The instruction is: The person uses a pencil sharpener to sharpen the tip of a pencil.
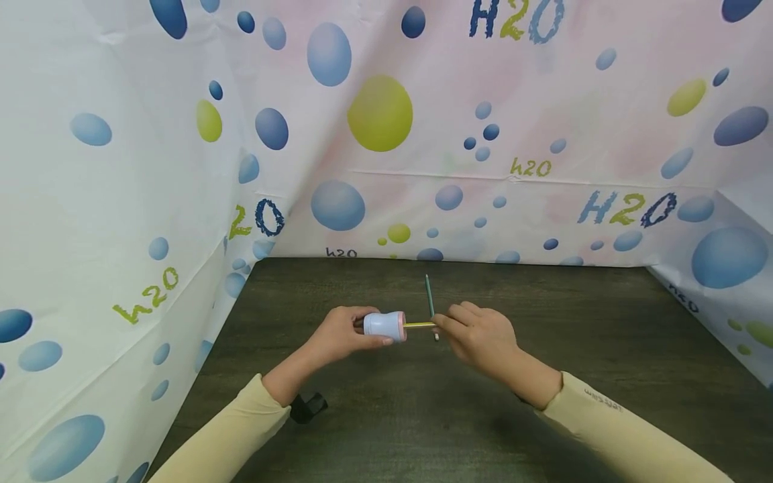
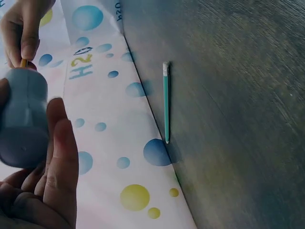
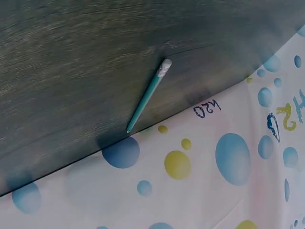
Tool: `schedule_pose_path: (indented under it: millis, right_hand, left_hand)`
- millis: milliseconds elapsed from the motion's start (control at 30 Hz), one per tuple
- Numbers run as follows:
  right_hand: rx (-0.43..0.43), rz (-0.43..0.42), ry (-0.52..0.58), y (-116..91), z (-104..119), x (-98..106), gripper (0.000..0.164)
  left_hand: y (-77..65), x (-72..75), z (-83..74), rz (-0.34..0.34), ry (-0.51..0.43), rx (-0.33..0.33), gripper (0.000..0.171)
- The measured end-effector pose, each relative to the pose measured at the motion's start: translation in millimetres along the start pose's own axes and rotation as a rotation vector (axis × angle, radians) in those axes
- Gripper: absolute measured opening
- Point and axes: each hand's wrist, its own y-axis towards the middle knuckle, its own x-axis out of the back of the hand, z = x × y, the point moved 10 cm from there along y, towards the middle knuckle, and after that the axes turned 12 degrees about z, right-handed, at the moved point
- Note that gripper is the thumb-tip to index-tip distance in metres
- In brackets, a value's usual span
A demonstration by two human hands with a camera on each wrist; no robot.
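Observation:
My left hand (image 1: 340, 335) grips a light blue pencil sharpener (image 1: 380, 325) with a pink rim, which lies sideways above the table. From its pink end a yellow pencil (image 1: 418, 325) sticks out. The fingertips of my right hand (image 1: 483, 335) pinch the pencil's other end, and its tip inside the sharpener is hidden. In the left wrist view the sharpener (image 2: 25, 114) sits between thumb and fingers, with the right hand (image 2: 26, 28) beyond it. A green pencil (image 1: 429, 295) with a white eraser lies on the table behind the hands. No hand shows in the right wrist view.
The dark wooden table (image 1: 604, 349) is bordered at the back and sides by a white sheet (image 1: 513, 87) printed with bubbles and lettering. A small black object (image 1: 309, 407) shows beside the left wrist.

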Motion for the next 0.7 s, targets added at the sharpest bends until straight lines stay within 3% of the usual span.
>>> schedule_pose_path:
  millis: [133, 233, 300, 400, 467, 500, 567, 600, 700]
  right_hand:
    - [-0.091, 0.055, 0.02, 4, -8, -6, 0.053]
    - [-0.211, 0.21, 0.161, 5, -22, -18, 0.036]
    - [-0.326, 0.413, 0.42, 1, -34, -38, 0.026]
    - [-0.573, 0.761, 0.961, -19, -43, -78, 0.026]
    - [-0.713, 0.929, 1.206, -34, -42, -94, 0.032]
    - [-0.734, 0.974, 1.261, -38, -41, -99, 0.034]
    - [-0.682, 0.995, 1.212, -38, -42, -99, 0.036]
    - [-0.619, 0.964, 1.119, -34, -43, -96, 0.035]
    - [-0.383, 0.768, 0.677, -16, -44, -73, 0.032]
  left_hand:
    - [-1.8, 5.3, -9.0, -0.084, 0.046, -0.025, 0.053]
    - [-4.4, 7.7, -24.6, -0.173, 0.195, -0.109, 0.049]
    - [-9.1, 6.4, -39.0, -0.244, 0.369, -0.215, 0.05]
    - [-19.7, -1.6, -54.9, -0.346, 0.631, -0.378, 0.058]
    - [-22.0, -6.9, -55.9, -0.357, 0.699, -0.429, 0.059]
    - [-20.4, -7.8, -52.9, -0.339, 0.683, -0.423, 0.058]
    - [-12.9, -6.4, -41.9, -0.278, 0.577, -0.352, 0.055]
    - [-8.4, -4.5, -35.0, -0.244, 0.496, -0.298, 0.052]
    - [2.3, 2.5, -13.8, -0.168, 0.246, -0.127, 0.05]
